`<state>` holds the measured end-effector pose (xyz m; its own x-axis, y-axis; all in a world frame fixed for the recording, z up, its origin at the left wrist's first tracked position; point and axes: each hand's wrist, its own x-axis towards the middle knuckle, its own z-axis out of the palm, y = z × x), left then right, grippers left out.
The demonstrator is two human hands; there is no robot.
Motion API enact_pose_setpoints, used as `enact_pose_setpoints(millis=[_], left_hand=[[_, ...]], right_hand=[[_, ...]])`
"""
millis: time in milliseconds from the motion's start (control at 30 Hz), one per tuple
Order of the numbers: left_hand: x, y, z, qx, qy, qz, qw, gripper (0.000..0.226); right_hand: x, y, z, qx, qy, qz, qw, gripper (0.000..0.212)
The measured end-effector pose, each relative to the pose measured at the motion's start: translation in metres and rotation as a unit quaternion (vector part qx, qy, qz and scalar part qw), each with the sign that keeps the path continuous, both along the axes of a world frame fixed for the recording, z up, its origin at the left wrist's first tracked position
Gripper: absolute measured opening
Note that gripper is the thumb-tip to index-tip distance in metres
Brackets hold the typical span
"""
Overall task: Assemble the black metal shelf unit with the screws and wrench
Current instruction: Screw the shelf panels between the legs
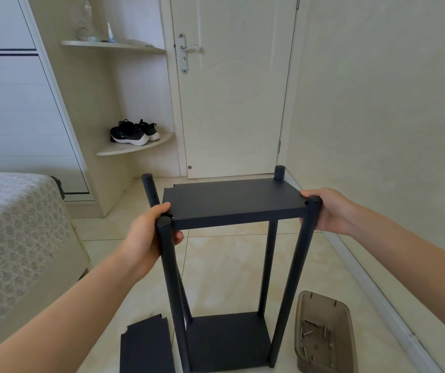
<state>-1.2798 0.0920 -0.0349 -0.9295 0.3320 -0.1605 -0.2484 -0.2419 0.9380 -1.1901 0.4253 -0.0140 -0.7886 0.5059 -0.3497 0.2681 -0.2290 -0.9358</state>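
Head view. At frame centre, upright on the tiled floor (224,267): black shelf unit (232,203). Held at both near posts, left hand (148,232) fingers curled round one, right hand (326,208) wrapped round the other.

Risk: far-left post (150,189) leaning clear of the top panel (242,195), apparently unscrewed; could let that corner sag or twist under pressure.

Lower right, tray (323,302) of screws (315,332), easily kicked. Spare panel (146,345) lower left; bed (14,232) at left, door (234,103) behind.

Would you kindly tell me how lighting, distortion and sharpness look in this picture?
Head view: soft, even light, no glare; wide-angle distortion bows the edges of the white door; the black metal shelf unit, left hand and right hand look sharp.
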Motion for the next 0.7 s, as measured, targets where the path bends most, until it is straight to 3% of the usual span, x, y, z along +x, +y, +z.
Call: enact_pose_setpoints(millis=[133, 467, 700], left_hand=[[-0.001, 0.002, -0.005, -0.005, 0.005, 0.028, 1.0, 0.038], [-0.006, 0.008, -0.026, 0.006, -0.017, 0.092, 0.996, 0.009], [-0.002, 0.01, -0.047, -0.02, -0.021, 0.13, 0.991, 0.025]], right_hand=[[-0.002, 0.003, -0.003, -0.002, 0.001, 0.01, 1.0, 0.009], [-0.004, 0.005, -0.023, -0.043, 0.016, 0.001, 0.999, 0.013], [-0.002, 0.003, -0.042, -0.043, 0.01, 0.003, 0.999, 0.02]])
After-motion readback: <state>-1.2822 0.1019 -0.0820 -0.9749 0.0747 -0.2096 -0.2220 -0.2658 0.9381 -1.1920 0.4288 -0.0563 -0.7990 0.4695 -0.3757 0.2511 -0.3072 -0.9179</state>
